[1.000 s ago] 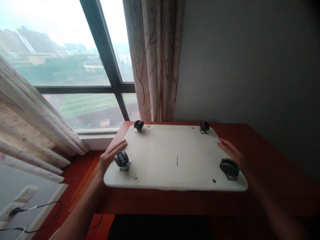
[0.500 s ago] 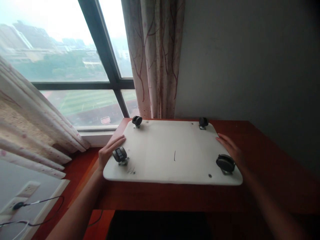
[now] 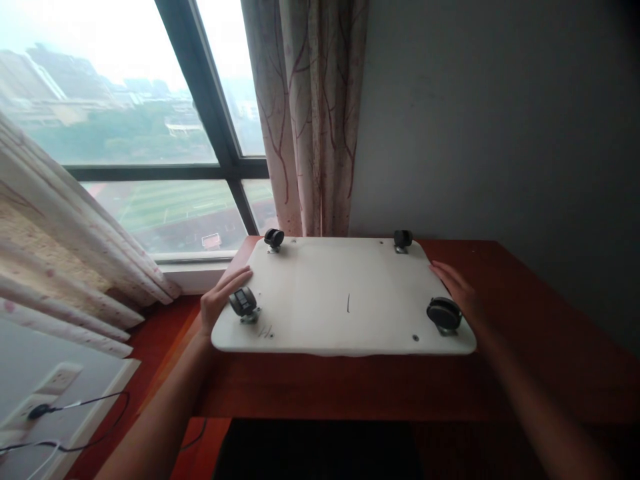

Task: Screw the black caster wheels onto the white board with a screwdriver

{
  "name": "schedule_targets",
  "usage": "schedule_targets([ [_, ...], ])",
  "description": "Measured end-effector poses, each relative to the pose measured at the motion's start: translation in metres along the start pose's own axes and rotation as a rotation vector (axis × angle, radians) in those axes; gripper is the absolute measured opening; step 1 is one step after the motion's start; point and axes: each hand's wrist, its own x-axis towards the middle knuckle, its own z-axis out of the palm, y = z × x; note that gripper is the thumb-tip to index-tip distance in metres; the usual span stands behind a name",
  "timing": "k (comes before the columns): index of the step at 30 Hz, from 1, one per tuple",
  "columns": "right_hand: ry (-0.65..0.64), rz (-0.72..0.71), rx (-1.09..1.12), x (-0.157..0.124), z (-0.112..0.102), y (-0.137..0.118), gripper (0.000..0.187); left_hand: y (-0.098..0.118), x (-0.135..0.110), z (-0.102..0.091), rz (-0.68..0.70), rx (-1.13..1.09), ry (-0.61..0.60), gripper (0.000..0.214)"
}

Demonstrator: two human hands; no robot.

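Two-handed handling of a white board (image 3: 310, 293) on a red-brown bench (image 3: 540, 347). The board lay wheel side up, its casters standing at the four corners: near-left caster (image 3: 243, 302), near-right caster (image 3: 444, 313), far-left caster (image 3: 273, 238) and far-right caster (image 3: 403, 239). The left hand (image 3: 220, 297) and right hand (image 3: 456, 285) were set at opposite short edges, fingers together along the rim. The thumbs were hidden, so whether either grip was clamped could not be told. The step in hand was judged to be steadying or positioning the board; a further shift would have called for even support from both sides. The far edge lay close to the bench's far edge, below the curtain (image 3: 315, 120), leaving little margin there. A strip of bench showed before the near edge, a narrow one at left; the widest room lay at right, toward the wall (image 3: 490, 127).
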Motion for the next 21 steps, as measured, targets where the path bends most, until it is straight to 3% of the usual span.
schedule_targets([
  [6, 0.052, 0.079, -0.027, -0.004, 0.000, 0.012, 0.061, -0.007, 0.000, -0.002, -0.077, 0.093, 0.029, 0.047],
  [9, 0.076, 0.152, -0.089, -0.021, -0.005, 0.023, 0.058, -0.005, -0.009, -0.007, -0.211, 0.111, 0.074, 0.054],
  [12, 0.081, 0.198, -0.199, -0.048, -0.012, 0.037, 0.054, 0.006, -0.030, -0.015, -0.275, 0.211, 0.140, 0.044],
  [16, 0.060, 0.216, -0.273, -0.090, -0.015, 0.052, 0.054, 0.036, -0.065, -0.023, -0.126, 0.409, 0.307, 0.029],
  [18, 0.034, 0.231, -0.280, -0.107, -0.013, 0.053, 0.054, 0.054, -0.082, -0.023, -0.069, 0.396, 0.405, 0.021],
  [21, 0.006, 0.276, -0.251, -0.121, -0.009, 0.046, 0.056, 0.075, -0.104, -0.016, 0.155, 0.271, 0.344, 0.020],
])
